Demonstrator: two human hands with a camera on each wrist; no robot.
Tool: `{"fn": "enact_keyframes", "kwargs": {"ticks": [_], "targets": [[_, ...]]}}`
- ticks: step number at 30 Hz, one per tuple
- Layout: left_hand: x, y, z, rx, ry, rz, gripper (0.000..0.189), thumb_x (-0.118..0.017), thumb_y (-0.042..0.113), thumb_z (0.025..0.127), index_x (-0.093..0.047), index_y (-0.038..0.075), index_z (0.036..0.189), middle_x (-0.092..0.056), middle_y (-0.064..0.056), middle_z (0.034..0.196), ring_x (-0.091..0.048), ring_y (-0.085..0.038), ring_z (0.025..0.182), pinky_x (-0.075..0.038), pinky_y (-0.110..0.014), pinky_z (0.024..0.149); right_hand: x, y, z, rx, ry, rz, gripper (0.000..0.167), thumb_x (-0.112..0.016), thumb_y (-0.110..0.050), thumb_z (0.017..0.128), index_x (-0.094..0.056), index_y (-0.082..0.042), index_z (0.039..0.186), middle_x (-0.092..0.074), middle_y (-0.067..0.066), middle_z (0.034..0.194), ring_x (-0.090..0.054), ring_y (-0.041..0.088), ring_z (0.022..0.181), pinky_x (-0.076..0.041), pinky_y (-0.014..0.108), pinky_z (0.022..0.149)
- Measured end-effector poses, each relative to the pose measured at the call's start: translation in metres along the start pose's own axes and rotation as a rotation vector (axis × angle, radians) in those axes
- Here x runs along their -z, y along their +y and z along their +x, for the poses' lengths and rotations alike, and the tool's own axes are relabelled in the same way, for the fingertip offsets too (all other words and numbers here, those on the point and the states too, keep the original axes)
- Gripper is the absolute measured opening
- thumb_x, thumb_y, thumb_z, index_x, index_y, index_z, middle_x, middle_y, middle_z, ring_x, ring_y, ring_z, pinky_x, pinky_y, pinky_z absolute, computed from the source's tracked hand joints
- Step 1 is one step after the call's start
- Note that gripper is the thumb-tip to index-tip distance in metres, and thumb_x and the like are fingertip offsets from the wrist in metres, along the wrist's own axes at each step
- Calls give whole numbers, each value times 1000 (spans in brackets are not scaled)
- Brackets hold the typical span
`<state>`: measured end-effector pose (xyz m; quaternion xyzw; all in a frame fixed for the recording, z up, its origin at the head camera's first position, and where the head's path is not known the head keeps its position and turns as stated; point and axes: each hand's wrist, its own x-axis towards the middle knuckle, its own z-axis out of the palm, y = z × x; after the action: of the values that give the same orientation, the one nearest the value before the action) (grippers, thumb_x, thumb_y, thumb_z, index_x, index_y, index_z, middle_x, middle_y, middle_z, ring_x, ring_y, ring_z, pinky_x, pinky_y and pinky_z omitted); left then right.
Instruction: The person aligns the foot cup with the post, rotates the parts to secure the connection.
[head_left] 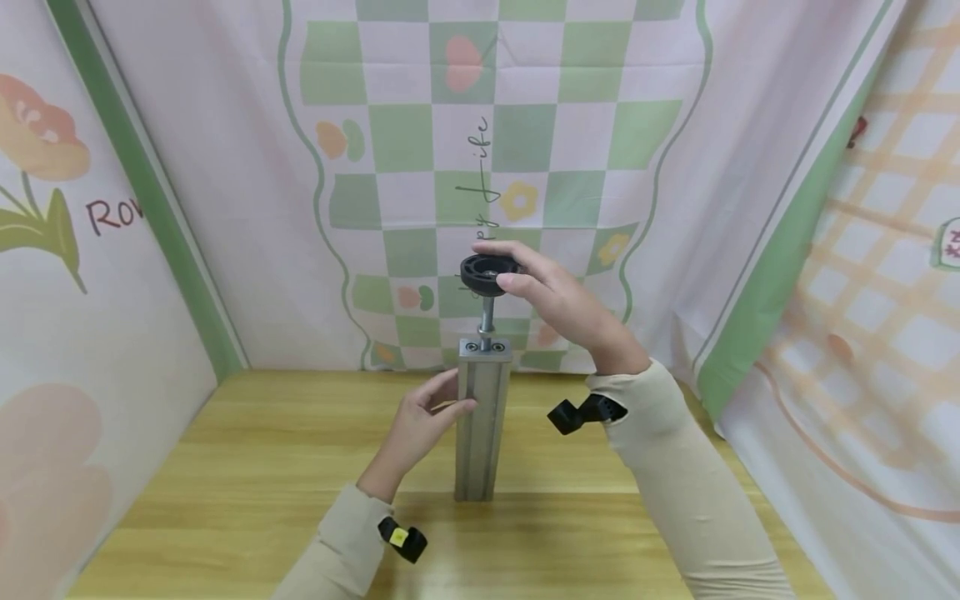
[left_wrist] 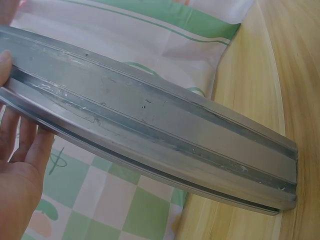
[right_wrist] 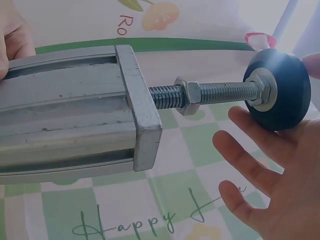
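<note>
An aluminium extrusion profile [head_left: 477, 442] stands upright on the table, its lower end on the wood. My left hand [head_left: 415, 429] grips its left side, thumb on the near face and fingers behind. A metal end plate [right_wrist: 142, 112] with screws caps the top. From it rises a threaded rod [right_wrist: 227, 92] carrying a hex nut [right_wrist: 190, 96], which sits apart from the plate. On the rod's end is a round black levelling foot [head_left: 472, 282]. My right hand [head_left: 573, 308] holds this foot by its rim between thumb and index finger; the other fingers extend below it in the right wrist view.
The wood-grain table [head_left: 247, 467] spreads around the profile. Behind it hangs a checkered green-and-white curtain [head_left: 397, 137], with printed cloth at both sides. Black wrist mounts sit on the left sleeve [head_left: 337, 533] and right sleeve [head_left: 667, 450].
</note>
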<state>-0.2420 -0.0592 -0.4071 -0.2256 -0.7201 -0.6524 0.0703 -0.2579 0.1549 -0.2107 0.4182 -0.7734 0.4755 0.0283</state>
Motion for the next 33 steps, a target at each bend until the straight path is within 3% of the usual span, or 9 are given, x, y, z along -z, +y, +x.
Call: {"fn": "enact_keyframes", "kwargs": {"ticks": [4,9,13,20,26,30,33], "targets": [[0,0,0,-7,-1,3,52,-74,15,93,-56,4,140,-69,-11,114,-65,-25,109,-52,-33,97,-1,1,0,-2,28,-2,52,-47,-32,102,-44,-12,150,-54,9,140,-56,26,120,-40,48,107],[0,0,0,-18,-4,-2,50,-74,16,93,-58,5,139,-70,-10,114,-65,-23,108,-52,-33,96,-5,0,2,-72,91,-64,53,-56,-43,97,-48,-17,143,-56,7,134,-57,30,104,-46,48,91],[0,0,1,-30,-11,-10,47,-74,17,93,-60,10,137,-70,-7,114,-66,-21,107,-53,-32,95,-9,1,4,-118,138,-73,57,-63,-48,93,-44,-14,135,-59,7,129,-58,31,101,-47,46,84],[0,0,0,-39,-18,-11,44,-73,17,94,-61,11,136,-70,-7,113,-66,-21,106,-53,-31,95,-17,-2,6,-166,206,-15,56,-73,-38,91,-37,-11,124,-61,7,122,-59,28,96,-51,38,83],[0,0,1,-32,-12,-5,45,-74,16,93,-61,9,136,-70,-7,112,-66,-21,106,-53,-30,95,-22,-2,6,-156,220,20,57,-71,-37,92,-37,-13,131,-62,9,124,-61,28,98,-54,41,82],[0,0,1,-35,-10,-6,45,-74,14,93,-61,8,136,-71,-7,112,-66,-22,106,-53,-31,95,-23,-1,5,-122,221,-42,60,-68,-44,92,-43,-21,142,-60,9,122,-60,28,96,-55,43,77],[0,-1,0,-41,-9,-6,46,-74,13,93,-60,7,136,-71,-9,112,-66,-22,106,-53,-31,95,-23,0,4,-91,222,-96,58,-66,-47,92,-49,-24,142,-58,8,120,-58,27,93,-54,42,72]]}}
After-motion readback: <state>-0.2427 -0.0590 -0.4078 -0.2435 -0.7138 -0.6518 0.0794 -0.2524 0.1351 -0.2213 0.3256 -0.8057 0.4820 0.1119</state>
